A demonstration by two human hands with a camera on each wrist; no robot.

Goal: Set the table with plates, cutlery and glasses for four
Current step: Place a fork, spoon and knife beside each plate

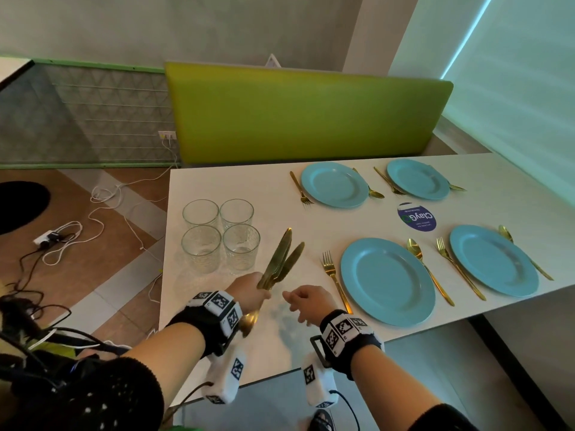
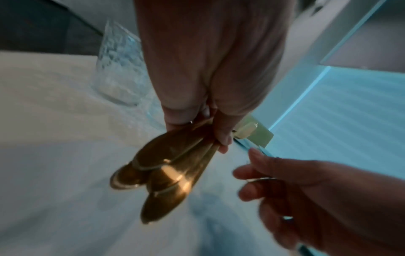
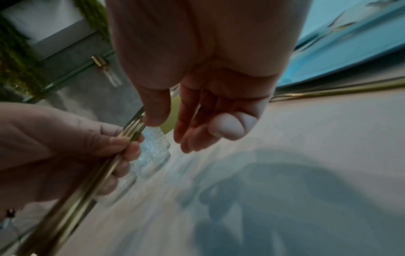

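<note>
Knives (image 1: pixel 281 261): gold, a bundle of several, exact count not clear, held upright-tilted in the left hand (image 1: pixel 249 293), whose grip is clenched round the handles; handle ends fan out below the fist in the left wrist view. Location: above the near-left part of the tabletop (image 1: pixel 217 181), between the glasses and the nearest plate.

Right hand (image 1: pixel 308 301): grip released, fingers loosely curled, holding nothing, just beside the bundle; judged ready to draw one knife.

Plates (image 1: pixel 387 281): four, blue, placed, two near and two far.

Forks (image 1: pixel 333 275): four, gold, one to the left of each plate.

Spoons (image 1: pixel 427 269): four, gold, one at the right of each plate.

Glasses (image 1: pixel 221 234): four, clear, clustered two by two at the left end, none at a setting.

Progress, as judged: plates, forks and spoons done; knives and glasses left.

Sticker (image 1: pixel 417 216): round, blue, on the tabletop between the plate rows.

Room: bare tabletop lies before both hands. Gaps between neighbouring settings are narrow. Near plates sit close to the near edge; glasses stand near the left edge, beside the left hand's path.
</note>
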